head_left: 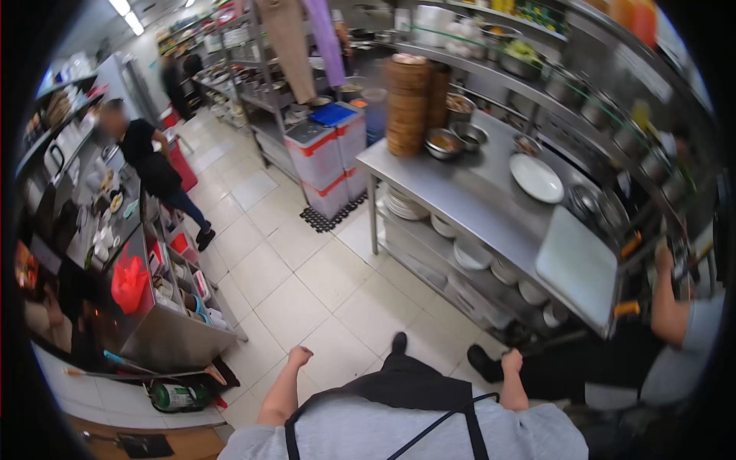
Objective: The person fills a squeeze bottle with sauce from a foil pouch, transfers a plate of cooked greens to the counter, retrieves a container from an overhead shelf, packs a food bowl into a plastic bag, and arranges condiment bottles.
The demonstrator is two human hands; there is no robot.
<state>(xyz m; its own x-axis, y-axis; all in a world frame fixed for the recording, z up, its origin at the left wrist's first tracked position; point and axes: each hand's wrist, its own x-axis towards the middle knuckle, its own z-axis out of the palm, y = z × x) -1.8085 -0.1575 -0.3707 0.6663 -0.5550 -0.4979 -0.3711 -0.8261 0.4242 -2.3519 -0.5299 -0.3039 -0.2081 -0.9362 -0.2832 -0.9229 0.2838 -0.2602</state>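
My left hand [300, 356] hangs beside my body above the tiled floor [307, 307], its fingers curled in with nothing seen in them. On the other side my right hand [511, 360] is lowered too, loosely closed, and no object shows in it. It is close to a co-worker's dark-trousered leg. Neither hand touches a thing that I can see. Nearest ahead on the right stands a steel worktable [452, 192], with a white cutting board [576, 258] at its near end and a white oval plate [536, 179] farther along.
Bamboo steamers [406, 105] and metal bowls [444, 143] stand on the worktable. Red-and-white bins [314, 153] sit beyond it. A person [142, 153] stands at the left counter. A fire extinguisher [179, 396] lies lower left. A co-worker's arm [668, 303] is at the right.
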